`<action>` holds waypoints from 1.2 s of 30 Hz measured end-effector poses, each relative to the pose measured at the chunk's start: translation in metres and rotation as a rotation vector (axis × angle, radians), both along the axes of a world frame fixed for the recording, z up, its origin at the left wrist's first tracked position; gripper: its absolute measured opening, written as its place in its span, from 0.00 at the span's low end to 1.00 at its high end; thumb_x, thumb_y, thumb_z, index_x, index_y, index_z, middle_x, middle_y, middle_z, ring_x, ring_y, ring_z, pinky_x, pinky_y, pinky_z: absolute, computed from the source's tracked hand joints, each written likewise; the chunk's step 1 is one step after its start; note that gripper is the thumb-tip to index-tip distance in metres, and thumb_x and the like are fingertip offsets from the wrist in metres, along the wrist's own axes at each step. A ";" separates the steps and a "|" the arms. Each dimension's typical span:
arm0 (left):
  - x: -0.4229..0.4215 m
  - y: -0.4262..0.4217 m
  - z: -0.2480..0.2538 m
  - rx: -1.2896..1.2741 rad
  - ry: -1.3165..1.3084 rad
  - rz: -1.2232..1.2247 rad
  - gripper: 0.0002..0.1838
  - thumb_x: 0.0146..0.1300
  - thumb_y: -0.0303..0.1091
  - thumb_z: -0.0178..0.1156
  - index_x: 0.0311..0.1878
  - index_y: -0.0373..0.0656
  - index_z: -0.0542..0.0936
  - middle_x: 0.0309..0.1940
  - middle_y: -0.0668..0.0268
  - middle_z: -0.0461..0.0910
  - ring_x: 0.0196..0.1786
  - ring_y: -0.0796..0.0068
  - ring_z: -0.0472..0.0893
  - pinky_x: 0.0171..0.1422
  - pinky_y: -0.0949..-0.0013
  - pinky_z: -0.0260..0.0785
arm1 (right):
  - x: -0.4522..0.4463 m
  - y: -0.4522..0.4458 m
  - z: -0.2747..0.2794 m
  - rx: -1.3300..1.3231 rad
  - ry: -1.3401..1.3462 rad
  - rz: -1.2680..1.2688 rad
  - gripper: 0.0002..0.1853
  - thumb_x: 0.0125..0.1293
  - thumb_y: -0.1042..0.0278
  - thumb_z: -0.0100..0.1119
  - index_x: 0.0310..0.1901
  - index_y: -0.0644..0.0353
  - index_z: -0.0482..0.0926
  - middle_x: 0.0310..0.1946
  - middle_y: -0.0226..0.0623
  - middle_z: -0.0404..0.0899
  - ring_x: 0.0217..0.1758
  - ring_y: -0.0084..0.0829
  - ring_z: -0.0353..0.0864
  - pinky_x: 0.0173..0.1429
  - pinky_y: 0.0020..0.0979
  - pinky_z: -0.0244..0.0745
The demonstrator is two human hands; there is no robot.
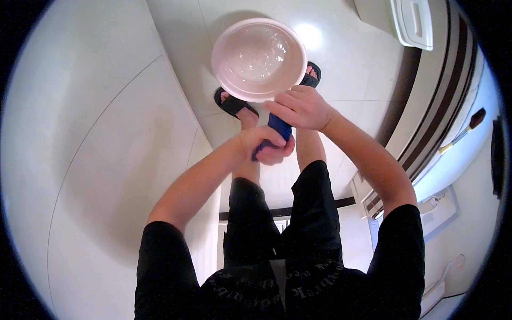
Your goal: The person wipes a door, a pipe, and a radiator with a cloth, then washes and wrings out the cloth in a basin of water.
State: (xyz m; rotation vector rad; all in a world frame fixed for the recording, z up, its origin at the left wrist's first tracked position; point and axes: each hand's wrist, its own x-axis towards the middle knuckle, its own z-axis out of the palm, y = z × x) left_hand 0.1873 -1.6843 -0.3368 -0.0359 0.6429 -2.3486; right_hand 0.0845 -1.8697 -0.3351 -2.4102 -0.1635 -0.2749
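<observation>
A dark blue cloth [279, 127] is bunched up and stretched between my two hands, in front of my legs. My left hand [262, 142] wraps round its lower end, thumb on top. Its upper end sits in the closed fist of my right hand [301, 108]. Just beyond my hands, a pale pink basin [220, 72] stands on the floor with water [258, 61] and some bubbles inside. My right hand is close to the basin's near rim. Part of the cloth is hidden under my fingers.
My feet in black sandals [232, 104] stand on either side of the basin's near edge, on pale floor tiles [346, 80]. A white panel [106, 133] runs along the left. A white lidded bin [413, 24] is at top right, and a brush [469, 127] lies further right.
</observation>
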 end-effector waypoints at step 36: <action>0.030 -0.033 -0.104 -0.852 -2.263 -1.124 0.13 0.59 0.41 0.65 0.43 0.43 0.81 0.32 0.55 0.87 0.37 0.51 0.88 0.42 0.50 0.81 | 0.017 0.071 -0.102 0.153 1.216 -0.553 0.10 0.59 0.67 0.66 0.43 0.54 0.82 0.37 0.49 0.88 0.45 0.49 0.89 0.50 0.47 0.85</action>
